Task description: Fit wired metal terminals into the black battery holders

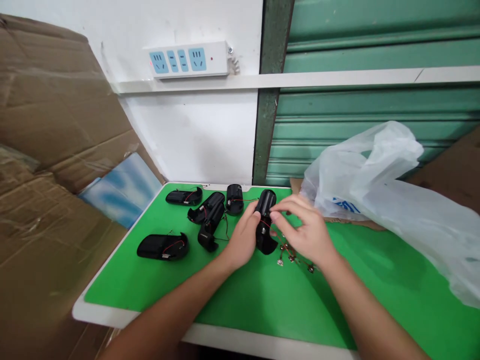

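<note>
My left hand (243, 235) grips a black plastic housing (266, 205) by its left side, thumb on top, above the green mat. The housing has a ribbed upper part and a curved lower end, with a thin red wire near its middle. At its right side is my right hand (309, 227), thumb and forefinger pinched close together; whatever is between them is too small to make out. Below the right hand, small metal parts (291, 258) with reddish wires lie on the mat.
Several similar black housings with wires, one (161, 247) at the left, lie on the green-topped table (232, 310). Cardboard (33, 250) stands at the left, a translucent plastic bag (375, 175) at the right. A power strip (189, 60) hangs on the wall.
</note>
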A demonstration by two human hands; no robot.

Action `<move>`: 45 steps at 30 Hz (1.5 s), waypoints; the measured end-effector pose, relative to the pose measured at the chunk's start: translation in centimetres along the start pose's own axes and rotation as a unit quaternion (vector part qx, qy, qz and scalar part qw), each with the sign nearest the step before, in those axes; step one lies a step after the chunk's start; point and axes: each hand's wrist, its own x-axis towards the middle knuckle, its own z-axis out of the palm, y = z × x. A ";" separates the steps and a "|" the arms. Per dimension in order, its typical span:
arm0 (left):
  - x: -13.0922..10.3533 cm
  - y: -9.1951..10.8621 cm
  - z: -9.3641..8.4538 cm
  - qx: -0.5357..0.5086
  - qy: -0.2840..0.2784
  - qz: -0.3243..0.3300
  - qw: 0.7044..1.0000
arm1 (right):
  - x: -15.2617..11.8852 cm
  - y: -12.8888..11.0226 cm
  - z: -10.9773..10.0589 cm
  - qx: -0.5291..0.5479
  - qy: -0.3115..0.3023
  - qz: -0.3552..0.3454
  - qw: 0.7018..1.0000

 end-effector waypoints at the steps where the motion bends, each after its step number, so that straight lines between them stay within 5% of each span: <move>1: 0.2 -0.1 -0.2 -0.032 -0.007 -0.012 0.999 | 0.0 0.1 -0.2 0.033 0.020 0.036 0.999; 3: 0.5 -0.3 -0.8 -0.077 -0.020 -0.035 0.996 | 0.0 0.4 -0.3 0.105 0.014 0.099 0.989; 7: 0.7 -0.6 -1.7 -0.079 -0.058 -0.071 0.993 | -0.4 0.7 0.1 0.195 -0.099 0.176 0.960; 23: 0.2 1.1 -2.4 0.031 -0.180 -0.039 0.982 | -0.5 0.8 0.0 0.261 -0.176 0.221 0.923; 37: 0.3 0.0 -2.0 0.051 -0.153 -0.010 0.987 | -0.7 1.4 1.1 0.262 -0.143 0.201 0.933; 45: 0.7 0.5 -2.8 -0.001 -0.149 -0.062 0.987 | -0.7 1.7 0.6 0.287 -0.160 0.217 0.919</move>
